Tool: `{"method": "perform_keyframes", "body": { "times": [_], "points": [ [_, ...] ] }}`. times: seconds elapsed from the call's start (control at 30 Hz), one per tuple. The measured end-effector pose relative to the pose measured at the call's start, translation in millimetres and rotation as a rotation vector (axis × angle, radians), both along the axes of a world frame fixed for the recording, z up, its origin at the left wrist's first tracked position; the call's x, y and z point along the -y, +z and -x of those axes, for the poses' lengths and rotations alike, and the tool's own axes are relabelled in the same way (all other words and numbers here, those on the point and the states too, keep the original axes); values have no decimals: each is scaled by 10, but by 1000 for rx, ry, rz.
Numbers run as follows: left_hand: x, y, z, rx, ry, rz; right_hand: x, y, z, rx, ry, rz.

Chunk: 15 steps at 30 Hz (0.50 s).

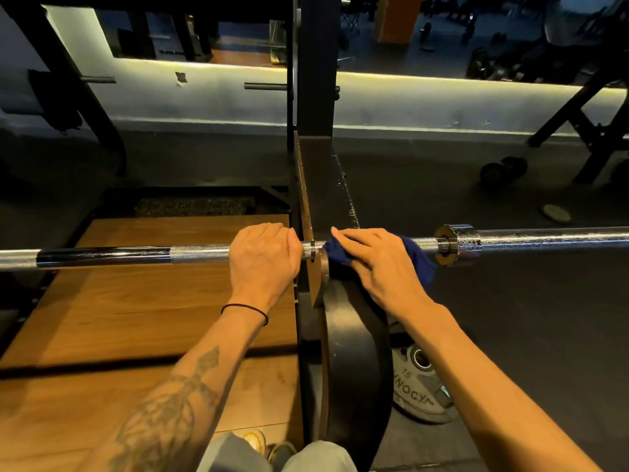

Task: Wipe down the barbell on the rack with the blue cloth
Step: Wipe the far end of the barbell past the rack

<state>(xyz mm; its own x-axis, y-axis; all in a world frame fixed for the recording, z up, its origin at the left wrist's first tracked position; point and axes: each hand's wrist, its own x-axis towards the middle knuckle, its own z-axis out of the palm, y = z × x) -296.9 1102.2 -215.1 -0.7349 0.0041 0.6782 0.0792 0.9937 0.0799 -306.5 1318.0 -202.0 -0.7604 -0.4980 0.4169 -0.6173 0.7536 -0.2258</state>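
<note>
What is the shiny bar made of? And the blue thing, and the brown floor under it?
The bar looks like metal, probably chromed steel: it shines and has a rough crosshatched grip. The blue cloth under the right hand looks like soft fabric; it folds and drapes. The platform looks like wood or a wood-look board, since grain lines show. The left hand grips the bar.

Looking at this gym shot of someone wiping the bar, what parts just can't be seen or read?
Head view only:
- The barbell runs off both side edges, so its ends are cut off.
- The bar under the blue cloth is covered by the cloth and the right hand.
- The left hand hides the bar it grips.
- The lettering on the plate on the floor is partly blocked by the right forearm.
- Background gear is too dark to name.
</note>
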Motion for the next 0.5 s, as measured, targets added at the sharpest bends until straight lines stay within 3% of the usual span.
{"method": "perform_keyframes", "body": {
  "times": [0.27, 0.5],
  "points": [
    [6, -10, -20, -1, 5, 15, 247, 115, 48, 90, 121, -11],
    [35, -8, -29, 3, -24, 44, -31, 100, 8, 54, -12, -40]
  ]
}}
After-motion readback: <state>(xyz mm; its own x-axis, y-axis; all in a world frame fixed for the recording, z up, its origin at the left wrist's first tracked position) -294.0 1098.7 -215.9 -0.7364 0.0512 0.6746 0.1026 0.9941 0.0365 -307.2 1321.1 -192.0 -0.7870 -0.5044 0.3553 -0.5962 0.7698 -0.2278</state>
